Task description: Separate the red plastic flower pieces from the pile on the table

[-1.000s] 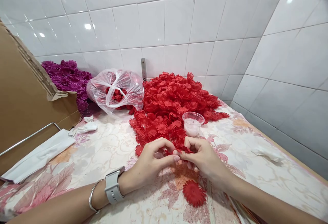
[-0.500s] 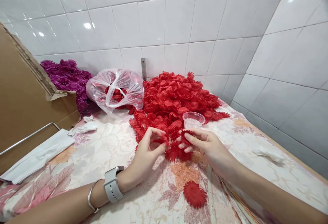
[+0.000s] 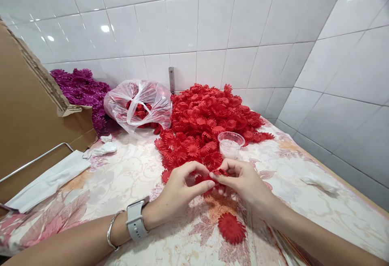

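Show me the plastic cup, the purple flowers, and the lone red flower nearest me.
Plastic cup [image 3: 230,151]: head view, on its front wall.
Purple flowers [image 3: 87,91]: head view, middle of the pile.
Lone red flower [image 3: 231,228]: head view, on its centre.

Table [image 3: 127,172]: left side and far edge.
From my station I log purple flowers [image 3: 82,91] at the far left corner, a cardboard box [image 3: 33,95] at the left edge, white tissue [image 3: 105,149] beside it, a metal bracket [image 3: 172,80] on the tiled wall [image 3: 212,22].

Left hand [image 3: 180,188] curled, right hand [image 3: 249,184] pinching, close together
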`<action>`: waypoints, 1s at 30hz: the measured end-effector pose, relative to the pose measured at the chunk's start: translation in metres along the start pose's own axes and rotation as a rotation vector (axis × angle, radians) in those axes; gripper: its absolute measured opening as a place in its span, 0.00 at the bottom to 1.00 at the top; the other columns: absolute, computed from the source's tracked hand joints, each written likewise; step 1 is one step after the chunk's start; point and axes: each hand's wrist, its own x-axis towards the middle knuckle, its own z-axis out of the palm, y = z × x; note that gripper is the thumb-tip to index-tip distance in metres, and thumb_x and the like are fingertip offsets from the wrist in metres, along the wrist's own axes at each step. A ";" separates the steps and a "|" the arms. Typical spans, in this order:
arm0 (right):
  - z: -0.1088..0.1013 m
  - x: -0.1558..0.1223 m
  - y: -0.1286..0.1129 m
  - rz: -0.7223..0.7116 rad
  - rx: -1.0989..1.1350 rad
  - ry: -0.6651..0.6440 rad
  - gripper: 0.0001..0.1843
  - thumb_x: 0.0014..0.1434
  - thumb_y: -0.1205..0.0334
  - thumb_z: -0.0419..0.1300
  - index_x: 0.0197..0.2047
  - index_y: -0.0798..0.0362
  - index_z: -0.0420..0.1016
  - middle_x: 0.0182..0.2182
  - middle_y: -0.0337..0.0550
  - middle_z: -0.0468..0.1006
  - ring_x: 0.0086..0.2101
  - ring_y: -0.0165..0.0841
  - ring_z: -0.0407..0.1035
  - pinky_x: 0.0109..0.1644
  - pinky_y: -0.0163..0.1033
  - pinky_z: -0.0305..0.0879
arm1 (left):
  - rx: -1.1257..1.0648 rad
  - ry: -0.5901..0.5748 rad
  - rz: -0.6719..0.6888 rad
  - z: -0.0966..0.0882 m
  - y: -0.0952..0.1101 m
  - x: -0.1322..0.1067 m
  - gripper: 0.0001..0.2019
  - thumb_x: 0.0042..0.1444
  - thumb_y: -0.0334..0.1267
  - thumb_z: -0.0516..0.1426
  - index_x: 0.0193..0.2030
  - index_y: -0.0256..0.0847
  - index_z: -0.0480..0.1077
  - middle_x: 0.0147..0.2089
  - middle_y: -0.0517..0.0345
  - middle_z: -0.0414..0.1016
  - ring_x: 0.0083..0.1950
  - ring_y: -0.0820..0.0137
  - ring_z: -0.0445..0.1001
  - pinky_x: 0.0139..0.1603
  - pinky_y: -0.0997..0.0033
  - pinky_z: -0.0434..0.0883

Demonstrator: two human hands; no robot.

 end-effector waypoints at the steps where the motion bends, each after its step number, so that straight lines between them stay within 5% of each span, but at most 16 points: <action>1: 0.001 -0.001 0.001 -0.010 -0.019 -0.004 0.18 0.41 0.54 0.67 0.20 0.53 0.61 0.12 0.31 0.67 0.15 0.24 0.61 0.18 0.30 0.55 | -0.023 -0.012 -0.011 0.001 0.000 0.000 0.06 0.51 0.39 0.58 0.35 0.41 0.69 0.36 0.59 0.72 0.37 0.70 0.70 0.37 0.73 0.66; 5: 0.002 -0.001 0.000 -0.052 -0.061 -0.007 0.24 0.37 0.55 0.69 0.17 0.53 0.56 0.12 0.28 0.62 0.14 0.20 0.54 0.17 0.29 0.46 | -0.065 -0.029 -0.015 0.001 -0.001 -0.001 0.06 0.50 0.38 0.60 0.33 0.40 0.70 0.34 0.60 0.72 0.36 0.71 0.70 0.37 0.75 0.65; 9: 0.000 0.001 -0.001 0.023 -0.055 -0.121 0.22 0.40 0.51 0.68 0.18 0.54 0.59 0.13 0.31 0.66 0.14 0.22 0.58 0.16 0.29 0.46 | -0.088 -0.012 -0.028 -0.001 -0.003 0.001 0.04 0.50 0.36 0.60 0.30 0.39 0.70 0.31 0.61 0.72 0.34 0.72 0.69 0.36 0.75 0.64; 13: -0.002 0.003 -0.002 0.009 0.059 -0.231 0.18 0.47 0.48 0.63 0.25 0.55 0.69 0.20 0.39 0.74 0.20 0.27 0.68 0.20 0.30 0.57 | -0.312 0.033 -0.072 -0.001 -0.009 0.006 0.07 0.52 0.39 0.57 0.30 0.39 0.66 0.27 0.61 0.70 0.29 0.73 0.68 0.31 0.74 0.64; 17: -0.009 0.008 -0.004 -0.053 0.221 -0.102 0.16 0.48 0.50 0.63 0.26 0.55 0.71 0.22 0.40 0.75 0.23 0.27 0.69 0.26 0.31 0.63 | -0.478 0.218 -0.072 -0.004 -0.009 0.011 0.10 0.53 0.42 0.56 0.31 0.40 0.59 0.27 0.61 0.71 0.29 0.72 0.69 0.30 0.74 0.65; 20: -0.014 0.011 -0.005 -0.060 0.260 0.002 0.14 0.46 0.54 0.66 0.32 0.54 0.73 0.27 0.40 0.76 0.28 0.29 0.71 0.32 0.33 0.66 | -0.385 0.316 -0.043 -0.006 -0.007 0.011 0.09 0.51 0.37 0.58 0.32 0.41 0.59 0.34 0.60 0.72 0.36 0.71 0.70 0.34 0.74 0.66; 25: -0.011 0.010 -0.007 -0.006 0.205 -0.005 0.20 0.41 0.56 0.68 0.38 0.53 0.74 0.26 0.38 0.76 0.28 0.30 0.71 0.36 0.37 0.68 | -0.007 0.291 0.094 -0.006 -0.006 0.005 0.13 0.51 0.29 0.55 0.43 0.45 0.65 0.49 0.58 0.67 0.48 0.70 0.67 0.45 0.72 0.65; 30: -0.006 0.005 -0.005 0.009 0.115 0.034 0.18 0.40 0.58 0.68 0.36 0.54 0.75 0.23 0.37 0.76 0.27 0.30 0.71 0.35 0.37 0.68 | 0.098 0.227 0.114 -0.005 -0.003 0.002 0.05 0.53 0.34 0.56 0.38 0.42 0.66 0.37 0.62 0.70 0.38 0.74 0.68 0.40 0.75 0.65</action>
